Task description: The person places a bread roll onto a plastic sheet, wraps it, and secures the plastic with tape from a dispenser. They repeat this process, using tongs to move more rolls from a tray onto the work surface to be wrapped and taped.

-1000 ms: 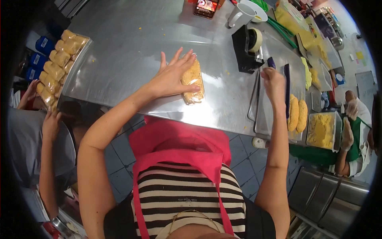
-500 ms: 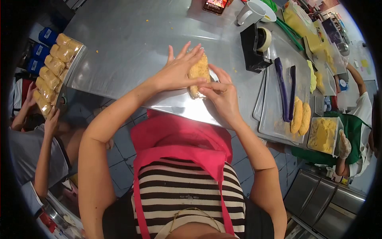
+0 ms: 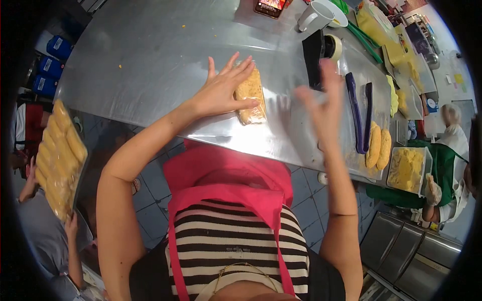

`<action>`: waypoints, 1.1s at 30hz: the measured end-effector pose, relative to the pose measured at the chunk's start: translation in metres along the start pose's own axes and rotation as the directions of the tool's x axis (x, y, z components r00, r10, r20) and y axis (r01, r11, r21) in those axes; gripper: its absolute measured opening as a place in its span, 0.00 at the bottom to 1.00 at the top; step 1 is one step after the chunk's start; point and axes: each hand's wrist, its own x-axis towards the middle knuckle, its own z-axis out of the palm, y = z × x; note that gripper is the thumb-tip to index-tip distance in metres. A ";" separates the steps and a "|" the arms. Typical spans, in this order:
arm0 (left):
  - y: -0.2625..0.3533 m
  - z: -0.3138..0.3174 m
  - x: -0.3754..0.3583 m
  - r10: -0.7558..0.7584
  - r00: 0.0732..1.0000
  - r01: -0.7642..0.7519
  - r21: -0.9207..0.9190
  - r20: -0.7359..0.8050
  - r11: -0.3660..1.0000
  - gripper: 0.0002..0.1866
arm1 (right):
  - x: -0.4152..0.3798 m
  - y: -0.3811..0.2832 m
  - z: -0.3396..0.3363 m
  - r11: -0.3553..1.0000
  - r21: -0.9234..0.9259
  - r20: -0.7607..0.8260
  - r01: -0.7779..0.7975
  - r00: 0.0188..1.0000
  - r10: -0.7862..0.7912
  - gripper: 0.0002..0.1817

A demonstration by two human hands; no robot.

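Observation:
On the steel table lies a bread roll in clear wrap point(image 3: 251, 110), coated in yellow crumbs. My left hand point(image 3: 221, 90) rests over its left side, fingers spread and thumb lying across the top. My right hand point(image 3: 325, 110) is blurred by motion and apart from the roll, above the tray's left side. Its thumb and fingers are apart, and I see nothing in it. Just beyond its fingertips stands a black tape dispenser point(image 3: 312, 57) with a roll of tape point(image 3: 333, 47).
Purple tongs point(image 3: 355, 115) and two crumbed rolls point(image 3: 377, 145) lie on the metal tray at right. A tub of yellow filling point(image 3: 407, 168) sits beside it. A mug point(image 3: 315, 17) and phone point(image 3: 271, 7) are at the back. At left, a person carries a tray of wrapped rolls point(image 3: 60, 160).
My right hand has left the wrapped roll and moved right and away from me, towards the tape dispenser. My left hand stays on the roll. The person's tray at left has shifted down and turned.

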 end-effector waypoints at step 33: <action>0.002 0.002 0.000 -0.033 0.999 0.033 0.040 -0.004 0.999 0.50 | 0.013 0.119 -0.065 0.906 -0.399 0.126 -0.141 0.970 0.206 0.12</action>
